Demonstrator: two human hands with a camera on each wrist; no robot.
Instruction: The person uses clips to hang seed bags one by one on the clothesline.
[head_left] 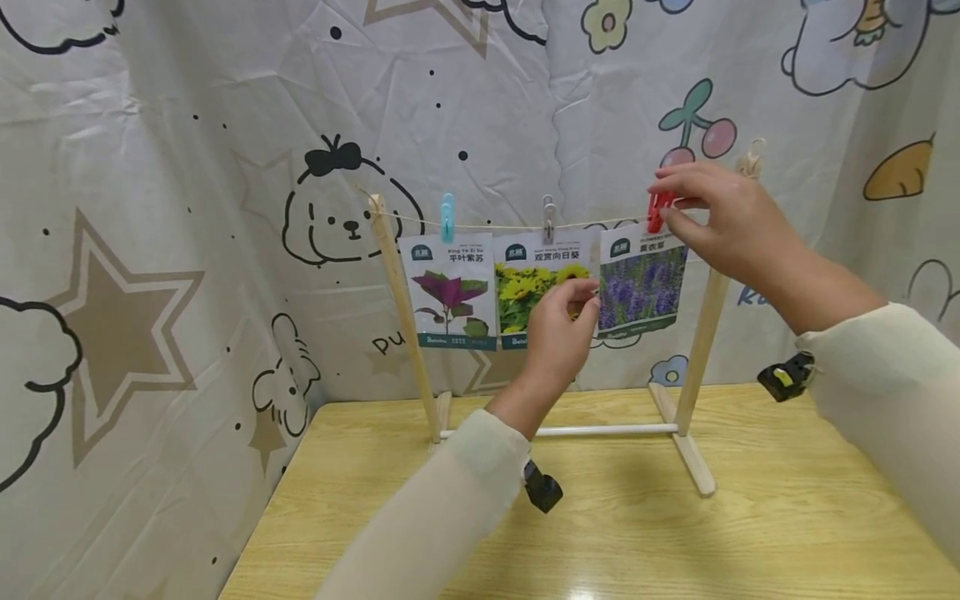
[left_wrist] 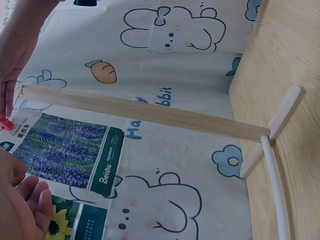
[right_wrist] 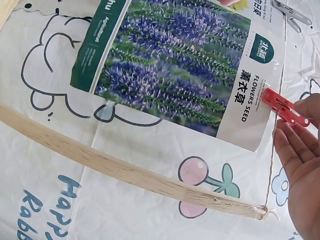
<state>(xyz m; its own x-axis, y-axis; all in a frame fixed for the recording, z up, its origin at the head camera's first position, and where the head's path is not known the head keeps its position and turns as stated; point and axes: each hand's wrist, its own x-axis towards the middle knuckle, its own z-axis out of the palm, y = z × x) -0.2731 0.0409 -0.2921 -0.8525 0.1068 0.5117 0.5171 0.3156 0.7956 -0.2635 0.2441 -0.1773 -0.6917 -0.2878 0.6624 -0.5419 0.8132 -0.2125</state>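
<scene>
My right hand [head_left: 720, 208] pinches a red clothespin [right_wrist: 286, 107] between thumb and fingers at the right part of a twine line [right_wrist: 272, 165]. Below that clothespin hangs a lavender seed packet [head_left: 641, 287], tilted a little, its top edge at the pin's jaws. My left hand [head_left: 562, 333] has curled fingers and pinches the packet's left edge. It partly covers a sunflower seed packet [head_left: 513, 296], which hangs from a grey clothespin [head_left: 548, 221]. Farther left, a purple-leaf seed packet [head_left: 450, 292] hangs under a light blue clothespin [head_left: 447, 218].
The twine runs between two wooden posts [head_left: 702, 354] on flat feet, joined low down by a white rod [head_left: 607, 431]. This rack stands toward the back of a wood-grain table [head_left: 600, 533]. A cartoon-printed curtain [head_left: 247, 100] hangs close behind it.
</scene>
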